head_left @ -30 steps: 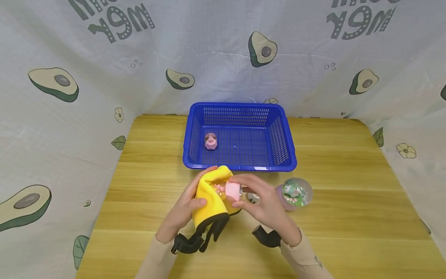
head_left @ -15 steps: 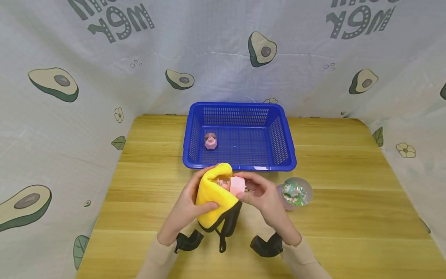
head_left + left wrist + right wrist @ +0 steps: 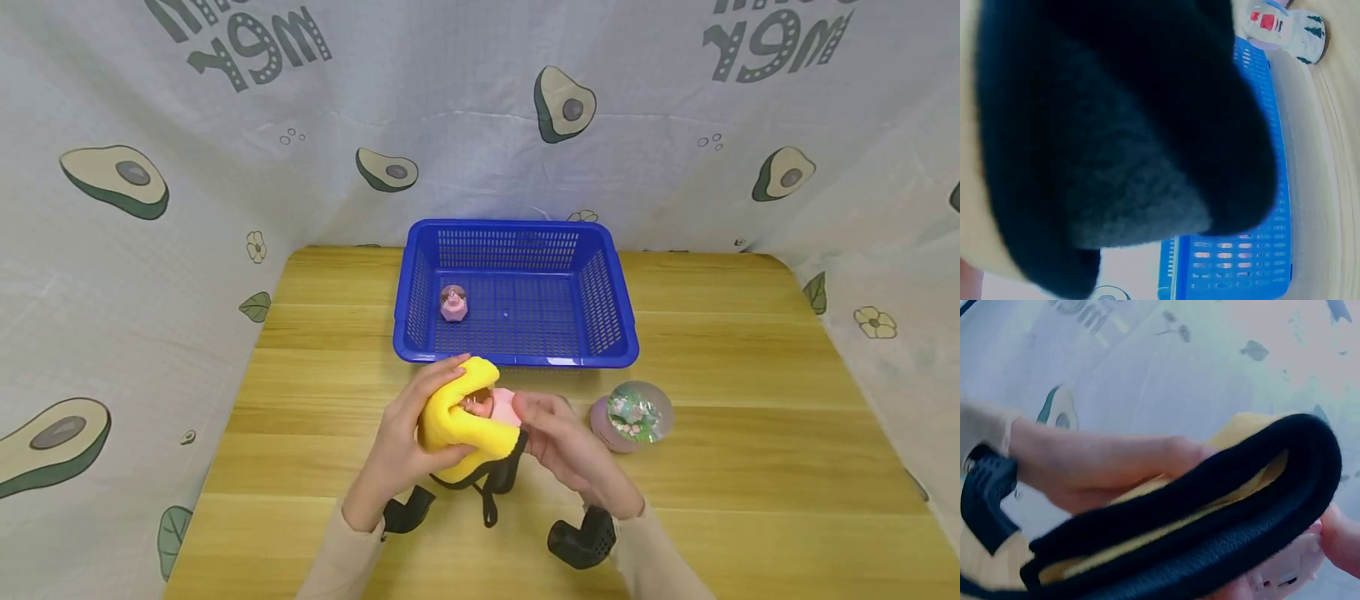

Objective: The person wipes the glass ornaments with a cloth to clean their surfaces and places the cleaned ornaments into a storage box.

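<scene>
Fingers (image 3: 423,385) grasping, left and right

Left hand (image 3: 401,446) curled round a thick yellow cloth with black edging (image 3: 446,421); right hand (image 3: 566,446) pinching a small clear snow globe with a faceted pale-pink base (image 3: 506,407). It lies sideways, dome in the fold, held over the wooden bench (image 3: 322,350) just short of the near edge of a blue perforated plastic basket (image 3: 517,362).

Progress, as judged: one small pink snow globe (image 3: 453,304) done — lies in the basket, near its left wall. The held one looks unfinished. Left outside: a larger lilac-based snow globe (image 3: 636,417) off the basket's near right corner; a white-based snow globe with dark-green trees (image 3: 1285,31) shows in the left wrist view.

Against half a second ago: right hand turned, cloth covering more of the base — basket unmoved.
</scene>
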The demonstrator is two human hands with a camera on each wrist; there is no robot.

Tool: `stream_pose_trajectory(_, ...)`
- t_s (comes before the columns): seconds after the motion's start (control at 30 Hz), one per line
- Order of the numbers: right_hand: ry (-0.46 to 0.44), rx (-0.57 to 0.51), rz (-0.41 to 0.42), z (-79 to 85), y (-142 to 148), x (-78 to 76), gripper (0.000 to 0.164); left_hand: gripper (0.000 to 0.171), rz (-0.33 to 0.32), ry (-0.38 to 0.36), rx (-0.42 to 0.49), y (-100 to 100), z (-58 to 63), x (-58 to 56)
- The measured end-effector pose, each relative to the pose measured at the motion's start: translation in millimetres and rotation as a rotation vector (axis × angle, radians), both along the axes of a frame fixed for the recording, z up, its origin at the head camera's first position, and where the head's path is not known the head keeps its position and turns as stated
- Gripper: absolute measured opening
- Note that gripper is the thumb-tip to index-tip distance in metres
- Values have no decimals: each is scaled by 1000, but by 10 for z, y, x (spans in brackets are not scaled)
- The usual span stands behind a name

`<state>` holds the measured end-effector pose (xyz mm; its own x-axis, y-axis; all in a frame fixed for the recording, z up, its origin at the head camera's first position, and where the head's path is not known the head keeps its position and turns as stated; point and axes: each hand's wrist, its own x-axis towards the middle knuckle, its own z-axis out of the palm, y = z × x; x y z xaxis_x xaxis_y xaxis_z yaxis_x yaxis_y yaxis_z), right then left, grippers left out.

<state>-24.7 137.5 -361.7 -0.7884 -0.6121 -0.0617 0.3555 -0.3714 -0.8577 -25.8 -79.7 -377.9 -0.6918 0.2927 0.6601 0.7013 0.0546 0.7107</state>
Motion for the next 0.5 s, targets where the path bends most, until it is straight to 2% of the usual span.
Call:
stream_pose_trajectory(0.17,191,203,-149,27,-74,57,44,59,23,-55,20,-19,8,-10)
stream_pose_trajectory(0.3,382,348,-260,54,-112,103,40,62,19,-162,52,-33,-5,-5)
stream_pose_trajectory(0.43,621,407,-335,49,-127,130,38,61,-21,-284,120,-41,-27,2)
stream_pose_trajectory(0.5,792,470,-386,34,-128,130,38,60,-45,-350,155,-43,-28,7)
